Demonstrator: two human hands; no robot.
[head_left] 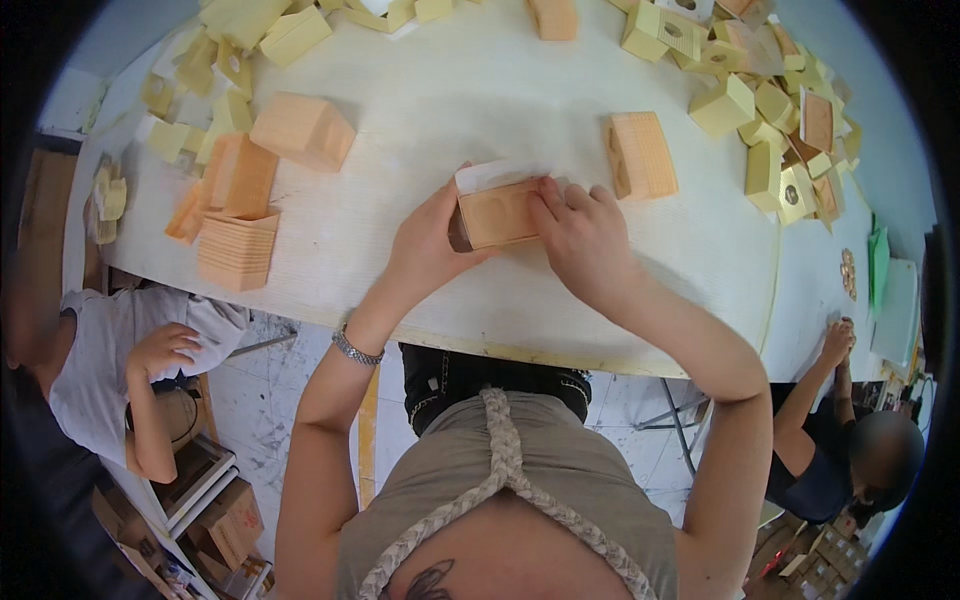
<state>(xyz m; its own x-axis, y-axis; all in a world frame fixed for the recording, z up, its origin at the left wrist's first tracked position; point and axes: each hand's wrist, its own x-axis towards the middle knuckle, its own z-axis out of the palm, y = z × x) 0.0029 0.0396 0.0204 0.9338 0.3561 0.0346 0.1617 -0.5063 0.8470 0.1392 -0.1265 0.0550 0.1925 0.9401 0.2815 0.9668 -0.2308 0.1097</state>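
Observation:
Over the middle of the table I hold a small orange-brown cardboard box point(500, 218), its face toward me showing two faint round shapes. A white flap point(495, 176) stands up along its far edge. My left hand point(432, 232) is closed around the box's left end, thumb on the near side. At the right end, my right hand point(588, 238) pinches the edge near the flap with its fingers bent. Closest to my right hand stands an orange wood-grain box point(645, 155). Another such box point(300, 130) lies to the left of my left hand.
More orange boxes point(238, 250) stand at the table's left edge. Pale yellow boxes are heaped at the far left point(232, 65) and far right point(725, 105). A person in a grey shirt point(150, 370) sits at left; another in dark clothes point(815, 460) sits at right.

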